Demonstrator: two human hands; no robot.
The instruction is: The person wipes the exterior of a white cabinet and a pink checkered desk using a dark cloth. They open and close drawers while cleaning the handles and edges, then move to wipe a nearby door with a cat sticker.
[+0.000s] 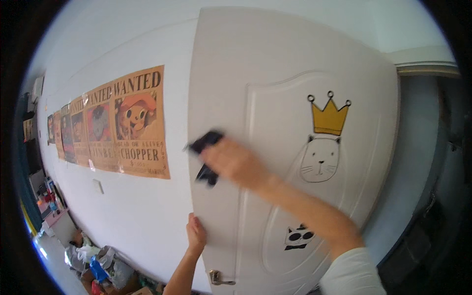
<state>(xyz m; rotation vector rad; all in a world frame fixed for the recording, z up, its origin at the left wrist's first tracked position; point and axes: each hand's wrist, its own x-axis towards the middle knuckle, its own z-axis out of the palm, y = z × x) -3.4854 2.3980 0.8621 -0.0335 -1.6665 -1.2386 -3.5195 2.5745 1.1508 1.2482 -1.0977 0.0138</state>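
A white panelled door stands before me, with a yellow crown sticker and cat drawings on it. My right hand, blurred, holds a dark cloth against the door's face near its left edge; part of the cloth hangs below the fingers. Lower down, my left hand grips that same edge, its fingers partly hidden. The metal door handle lies below my left hand.
Wanted-style posters cover the white wall to the left, above a wall switch. Plastic bags and boxes are piled on the floor at lower left. A dark doorway lies to the right.
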